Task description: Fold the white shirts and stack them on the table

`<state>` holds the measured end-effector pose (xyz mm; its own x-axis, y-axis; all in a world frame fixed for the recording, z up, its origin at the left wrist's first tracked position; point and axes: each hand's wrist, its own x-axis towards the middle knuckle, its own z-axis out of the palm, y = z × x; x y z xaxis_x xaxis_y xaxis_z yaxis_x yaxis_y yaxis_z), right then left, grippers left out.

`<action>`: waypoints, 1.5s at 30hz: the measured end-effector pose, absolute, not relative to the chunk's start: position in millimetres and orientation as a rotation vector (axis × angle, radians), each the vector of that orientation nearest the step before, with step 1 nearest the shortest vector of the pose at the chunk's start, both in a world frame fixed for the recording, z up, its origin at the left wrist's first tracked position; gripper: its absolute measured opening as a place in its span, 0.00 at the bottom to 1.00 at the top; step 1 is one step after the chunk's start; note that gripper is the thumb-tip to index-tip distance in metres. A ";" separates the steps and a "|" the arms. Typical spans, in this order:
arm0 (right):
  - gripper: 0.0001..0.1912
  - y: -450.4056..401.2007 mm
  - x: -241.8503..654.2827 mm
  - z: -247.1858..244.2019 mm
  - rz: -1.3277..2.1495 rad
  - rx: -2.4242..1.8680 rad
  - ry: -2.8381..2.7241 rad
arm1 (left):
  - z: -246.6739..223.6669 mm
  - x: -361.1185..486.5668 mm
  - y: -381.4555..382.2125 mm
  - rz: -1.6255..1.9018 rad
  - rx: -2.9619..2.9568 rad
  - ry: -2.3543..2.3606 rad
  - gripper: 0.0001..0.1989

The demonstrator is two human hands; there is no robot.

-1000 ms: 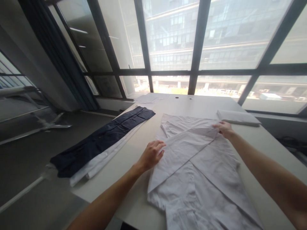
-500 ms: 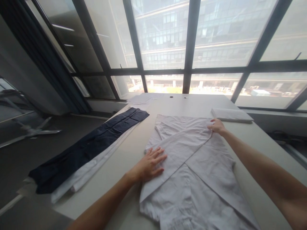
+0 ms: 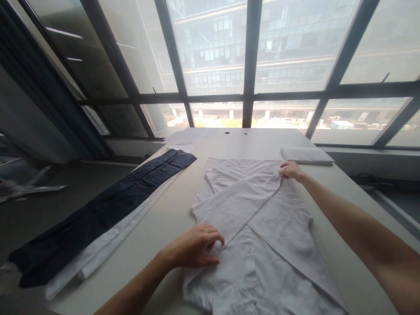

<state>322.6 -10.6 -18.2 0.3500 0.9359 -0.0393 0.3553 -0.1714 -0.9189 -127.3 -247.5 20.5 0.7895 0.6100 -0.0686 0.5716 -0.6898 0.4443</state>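
Observation:
A white shirt (image 3: 272,236) lies spread on the white table, its sleeves folded across the body so that they cross in the middle. Over the lower part of the left-hand folded sleeve is my left hand (image 3: 200,246), its fingers curved and the thumb apart from them. Whether its fingertips touch the cloth I cannot tell. My right hand (image 3: 291,170) pinches the end of that sleeve near the shirt's far right corner. Wrinkles run over the cloth near the far edge and along the button placket.
Dark navy trousers (image 3: 108,205) lie on top of white folded cloth (image 3: 121,232) along the left side of the table (image 3: 164,214). A folded white cloth (image 3: 306,155) is at the far right. Papers (image 3: 182,136) rest at the far left, before tall windows.
My left hand has moved nearer to me along the folded sleeve, its fingers going from flat to curved. My right hand keeps its pinch at the far corner. The view has shifted slightly right.

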 end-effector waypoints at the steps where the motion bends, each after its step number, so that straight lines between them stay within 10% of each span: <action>1: 0.12 -10.9 322.7 -18.2 0.798 -1.730 -1.167 | 20.4 -127.7 -248.4 0.113 2.531 0.882 0.19; 18: 0.08 -32.0 339.8 -6.1 0.448 -1.966 -1.462 | 31.7 -146.3 -256.9 0.210 2.452 0.919 0.10; 23: 0.18 -47.8 322.9 -14.4 0.140 -1.930 -1.514 | 18.6 -144.8 -232.8 0.604 2.538 1.142 0.17; 30: 0.24 -75.2 270.8 -58.7 0.172 -1.670 -1.952 | -47.7 -163.6 -207.0 0.298 2.875 1.297 0.31; 45: 0.30 -75.7 295.9 -77.4 0.063 -1.850 -2.078 | -37.4 -145.6 -220.6 0.309 2.856 1.406 0.31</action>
<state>295.9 -75.7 -77.4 -0.0803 0.9692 0.2328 0.9532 0.1430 -0.2664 -145.6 -220.6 -37.4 0.5952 0.7790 0.1972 0.7900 -0.6122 0.0340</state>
